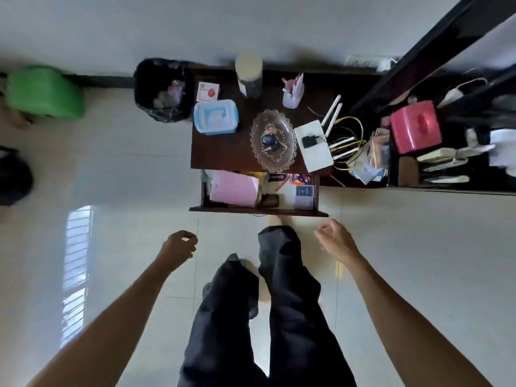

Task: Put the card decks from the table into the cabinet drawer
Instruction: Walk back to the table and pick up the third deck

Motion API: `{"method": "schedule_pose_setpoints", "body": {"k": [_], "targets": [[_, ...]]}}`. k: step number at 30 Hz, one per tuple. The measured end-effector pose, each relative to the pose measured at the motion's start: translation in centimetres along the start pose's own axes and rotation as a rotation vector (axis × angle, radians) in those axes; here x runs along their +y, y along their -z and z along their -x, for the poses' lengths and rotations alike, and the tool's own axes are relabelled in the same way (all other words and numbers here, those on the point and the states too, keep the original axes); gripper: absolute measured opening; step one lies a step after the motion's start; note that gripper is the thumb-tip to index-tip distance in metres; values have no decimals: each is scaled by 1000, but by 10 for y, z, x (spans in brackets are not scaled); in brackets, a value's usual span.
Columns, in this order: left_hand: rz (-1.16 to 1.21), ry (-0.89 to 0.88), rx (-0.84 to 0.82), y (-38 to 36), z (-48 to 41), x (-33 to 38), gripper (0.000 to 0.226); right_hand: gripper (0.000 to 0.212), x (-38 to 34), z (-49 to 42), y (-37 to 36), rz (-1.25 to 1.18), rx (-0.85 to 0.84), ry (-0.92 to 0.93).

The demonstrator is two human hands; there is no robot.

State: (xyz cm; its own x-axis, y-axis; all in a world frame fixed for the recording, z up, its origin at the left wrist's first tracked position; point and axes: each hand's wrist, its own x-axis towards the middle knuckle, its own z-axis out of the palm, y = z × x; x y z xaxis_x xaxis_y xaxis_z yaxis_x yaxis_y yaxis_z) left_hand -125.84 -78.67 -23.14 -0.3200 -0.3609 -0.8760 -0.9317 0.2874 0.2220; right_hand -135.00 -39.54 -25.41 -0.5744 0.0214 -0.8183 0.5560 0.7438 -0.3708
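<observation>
Two dark blue boxed card decks (304, 196) lie one before the other at the right end of the open dark wooden cabinet drawer (258, 211), beyond both hands. The left hand (178, 248) hangs empty with fingers loosely curled; the right hand (336, 239) is empty too, fingers loosely spread, just short of the drawer's right corner. A black packet (277, 177) in the drawer carries white lettering, too blurred to read.
</observation>
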Motion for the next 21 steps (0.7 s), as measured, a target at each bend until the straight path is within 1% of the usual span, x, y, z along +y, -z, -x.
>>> {"method": "schedule_pose_setpoints", "body": {"k": [5, 7, 10, 13, 17, 21], "targets": [[136, -20, -42, 56, 149, -24, 16, 10, -35, 140, 46, 6, -15, 37], [206, -20, -43, 65, 191, -41, 15, 12, -44, 179, 56, 44, -28, 50], [304, -16, -11, 67, 235, -68, 16, 17, -56, 213, 65, 137, -46, 85], [436, 20, 42, 61, 267, -102, 20, 10, -68, 221, 72, 247, -55, 91], [637, 108, 146, 36, 305, -148, 20, 15, -103, 204, 75, 449, -118, 123], [904, 241, 278, -8, 345, -189, 19, 17, -160, 180, 55, 668, -209, 257]]}}
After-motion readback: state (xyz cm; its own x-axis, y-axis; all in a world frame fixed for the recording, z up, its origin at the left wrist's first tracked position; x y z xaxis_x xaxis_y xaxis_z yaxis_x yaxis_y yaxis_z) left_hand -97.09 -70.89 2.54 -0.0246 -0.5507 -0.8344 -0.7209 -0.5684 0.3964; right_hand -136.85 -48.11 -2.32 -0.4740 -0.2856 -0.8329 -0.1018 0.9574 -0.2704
